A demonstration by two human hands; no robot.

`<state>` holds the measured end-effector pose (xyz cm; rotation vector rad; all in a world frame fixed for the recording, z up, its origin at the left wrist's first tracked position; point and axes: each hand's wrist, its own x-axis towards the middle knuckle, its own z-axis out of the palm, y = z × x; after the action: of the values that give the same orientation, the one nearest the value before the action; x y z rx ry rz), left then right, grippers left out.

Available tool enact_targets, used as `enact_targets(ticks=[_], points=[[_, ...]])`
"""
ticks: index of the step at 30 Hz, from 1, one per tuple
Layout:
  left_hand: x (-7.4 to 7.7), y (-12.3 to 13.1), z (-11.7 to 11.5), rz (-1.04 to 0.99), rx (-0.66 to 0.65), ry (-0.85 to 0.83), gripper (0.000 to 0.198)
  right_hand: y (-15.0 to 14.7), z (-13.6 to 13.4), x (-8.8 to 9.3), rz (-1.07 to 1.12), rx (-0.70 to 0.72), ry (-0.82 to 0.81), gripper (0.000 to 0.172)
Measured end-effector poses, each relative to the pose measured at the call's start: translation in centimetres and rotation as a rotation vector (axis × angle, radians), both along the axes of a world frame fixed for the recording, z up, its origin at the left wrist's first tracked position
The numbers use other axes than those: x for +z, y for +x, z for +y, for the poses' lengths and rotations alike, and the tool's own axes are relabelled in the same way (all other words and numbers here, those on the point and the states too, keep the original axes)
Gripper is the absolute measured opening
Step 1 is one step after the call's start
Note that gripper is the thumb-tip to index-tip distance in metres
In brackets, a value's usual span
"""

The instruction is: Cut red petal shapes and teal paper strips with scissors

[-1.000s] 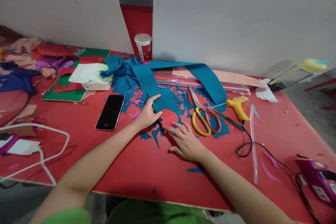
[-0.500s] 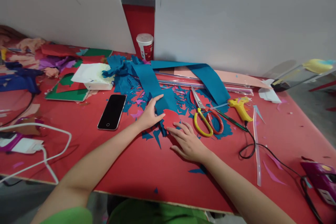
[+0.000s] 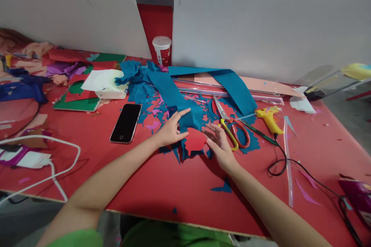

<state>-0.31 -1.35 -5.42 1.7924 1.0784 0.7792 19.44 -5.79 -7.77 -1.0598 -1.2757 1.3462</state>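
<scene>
A small red paper cutout with a scalloped edge (image 3: 194, 139) lies over the near end of a blue paper strip (image 3: 162, 85). My left hand (image 3: 169, 132) is open; its index finger stretches over the blue strip and its thumb tip touches the cutout's left edge. Its other fingers are mostly hidden. My right hand (image 3: 222, 146) is at the cutout's right edge, fingers apart, the thumb close to or touching the paper. Beside it lie scissors (image 3: 222, 110) with one yellow and one red handle, on blue scalloped paper (image 3: 253, 143).
A black-screened phone (image 3: 125, 123) lies left of my hands. To the right are a yellow glue gun (image 3: 270, 117), its black cord and a clear glue stick (image 3: 288, 162). Blue scraps, a white block (image 3: 110, 92) and a lidded paper cup (image 3: 162, 51) stand behind. White boards rise at the back.
My right hand has drawn back from on top of the red cutout to its right edge and turned, uncovering it. The cutout sits slightly lower and to the right. The left hand has shifted little.
</scene>
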Motion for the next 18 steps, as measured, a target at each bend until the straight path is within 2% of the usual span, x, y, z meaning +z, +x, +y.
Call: enact_targets(ticks=[4, 9, 13, 18], points=[[0.05, 0.13, -0.24, -0.028, -0.020, 0.007, 0.069, -0.38, -0.17, 0.23, 0.119, 0.036, -0.158, 0.048], [0.17, 0.37, -0.52, -0.054, -0.028, 0.009, 0.069, -0.59, -0.08, 0.58, 0.190, -0.017, -0.212, 0.063], [0.19, 0.49, -0.68, -0.073, -0.033, 0.011, 0.070, -0.39, 0.17, 0.57, 0.211, -0.071, -0.266, 0.068], [0.19, 0.52, -0.65, -0.088, -0.015, -0.011, 0.070, -0.14, 0.33, 0.95, 0.144, -0.026, -0.242, 0.062]])
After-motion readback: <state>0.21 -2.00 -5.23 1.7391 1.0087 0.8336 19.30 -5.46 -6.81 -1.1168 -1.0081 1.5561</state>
